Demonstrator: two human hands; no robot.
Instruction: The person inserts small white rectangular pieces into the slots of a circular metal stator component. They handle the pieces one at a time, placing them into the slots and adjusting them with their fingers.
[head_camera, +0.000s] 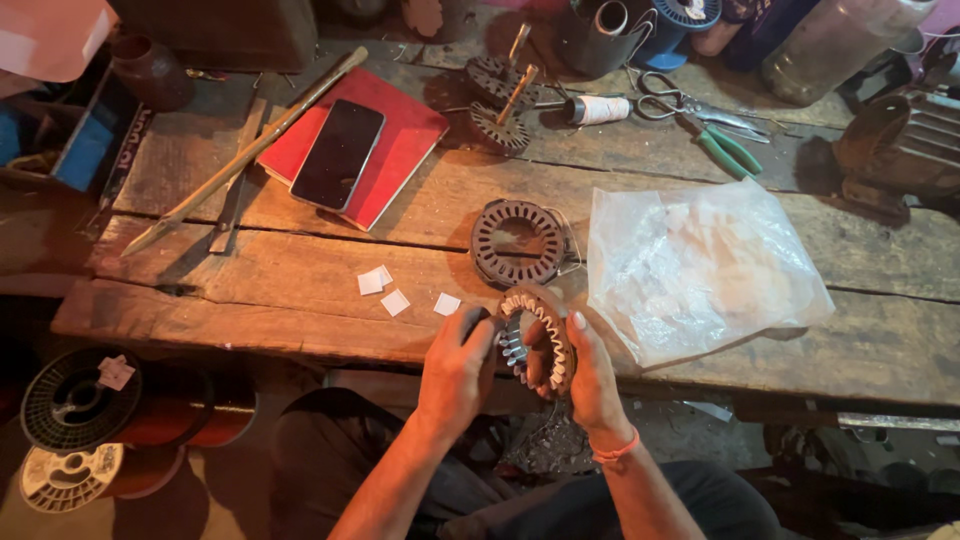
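I grip the paper-lined stator core (535, 342) between my left hand (455, 372) and right hand (592, 375), just past the workbench (300, 270) near edge; another stator (518, 242) lies beyond.

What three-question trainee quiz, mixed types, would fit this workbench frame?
1. True or false: both hands hold the ring-shaped stator core with white slot liners.
2. What lies on the red notebook? A) scissors B) dark phone C) thread spool
3. Fill in: the clear plastic bag lies to the ____ of the bare stator core on the wooden bench.

Key: 1 true; 2 B; 3 right. The left hand and right hand grip it from either side.
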